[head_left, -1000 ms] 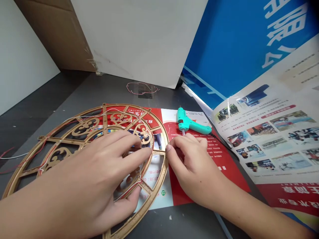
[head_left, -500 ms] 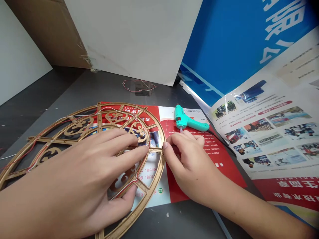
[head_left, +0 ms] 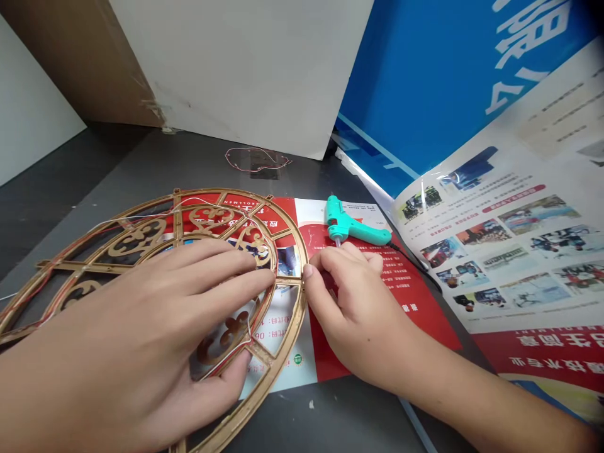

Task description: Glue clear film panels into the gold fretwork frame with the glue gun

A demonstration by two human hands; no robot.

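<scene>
A round gold-coloured lattice frame [head_left: 285, 327] with scrollwork lies on the printed sheet and the dark table. Thin red and white wires [head_left: 109, 220] run along its ribs. Across its middle lies my left hand [head_left: 174, 327], fingers stretched out, its index fingertip touching the inner ring and its thumb lower down beside the wire. My right hand [head_left: 352, 302] is closed in a pinch at the right edge of the rim, thumb and forefinger against it. Just beyond the right hand rests a turquoise glue gun [head_left: 353, 226] with a clear glue stick in its back end.
A red and white printed sheet [head_left: 391, 302] lies beneath the frame. Behind it, a loop of thin wire [head_left: 258, 168] rests on the dark table [head_left: 179, 157]. A white panel [head_left: 236, 69] and a cardboard panel [head_left: 80, 56] stand at the back. A curled poster [head_left: 509, 239] rises at right.
The whole scene has shifted slightly left in the view. Both hands keep nearly the same place on the frame.
</scene>
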